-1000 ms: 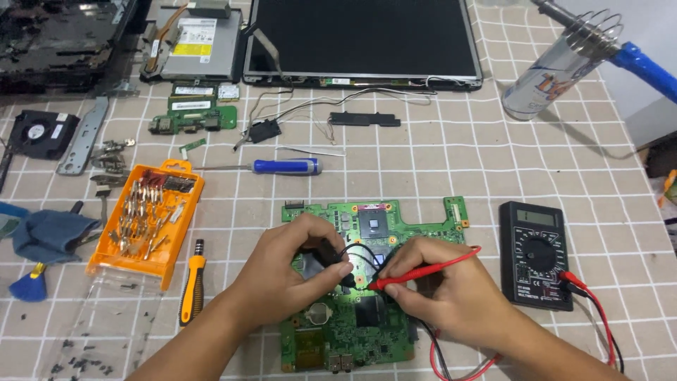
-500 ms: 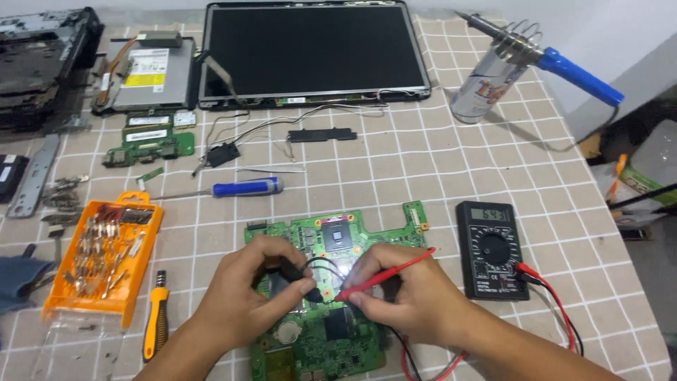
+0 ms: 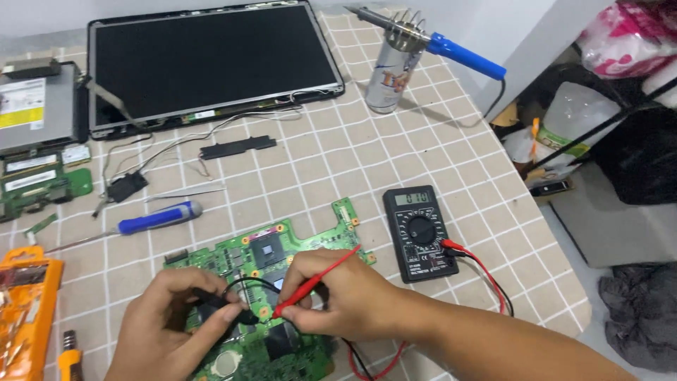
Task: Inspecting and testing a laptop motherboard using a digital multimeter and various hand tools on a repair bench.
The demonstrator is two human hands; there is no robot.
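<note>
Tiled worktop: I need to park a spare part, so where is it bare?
Bare tiles lie between the laptop screen, the can and the multimeter. The left side is crowded around the blue screwdriver and small boards.

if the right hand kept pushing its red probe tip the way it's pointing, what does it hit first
Most likely the green circuit board: the right hand aims the red probe down-left, tip already at the board, close to the left hand and its black probe. Actual contact is unclear.
</note>
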